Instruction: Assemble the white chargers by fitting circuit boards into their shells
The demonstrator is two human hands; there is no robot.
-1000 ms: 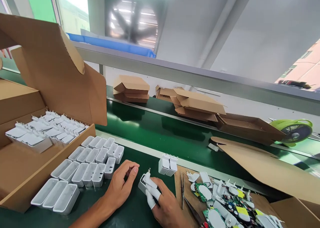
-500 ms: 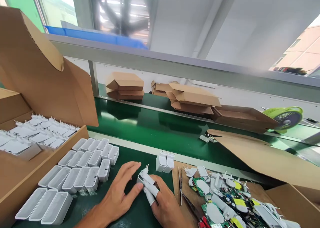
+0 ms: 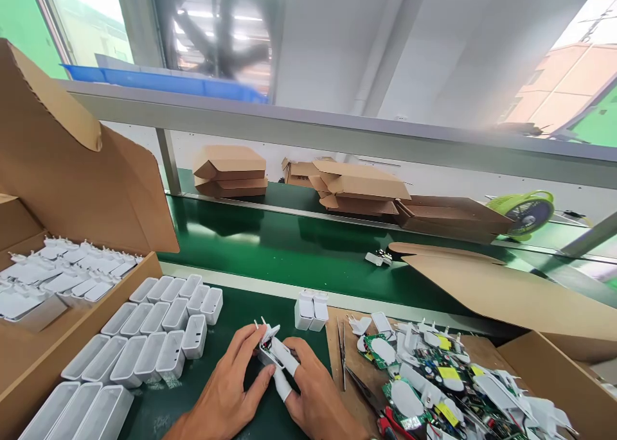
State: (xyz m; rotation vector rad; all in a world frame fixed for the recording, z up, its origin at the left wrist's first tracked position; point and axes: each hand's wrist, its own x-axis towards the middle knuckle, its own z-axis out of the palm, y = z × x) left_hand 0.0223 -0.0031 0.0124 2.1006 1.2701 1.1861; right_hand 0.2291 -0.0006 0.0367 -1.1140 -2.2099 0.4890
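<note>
At left stands an open cardboard box [image 3: 91, 326]. By the fingers of the left hand [image 3: 234, 379] and right hand [image 3: 315, 392], a white plug charger [image 3: 267, 356] is grasped at lower centre, its long axis slanted toward lower right, its pins [image 3: 263, 321] pointed upward.

No text, brand, number or sign can be read. A small white rectangular label with dark marks [image 3: 413, 422] sits on a green circuit board with a white oval face [image 3: 405, 399], well in from the far left corner of the flat brown cardboard sheet [image 3: 355, 356] on the green counter [image 3: 255, 300], and its print is too small to make out. Any lettering on the square yellow patches [image 3: 449, 374] nearby is likewise too small to tell.
</note>
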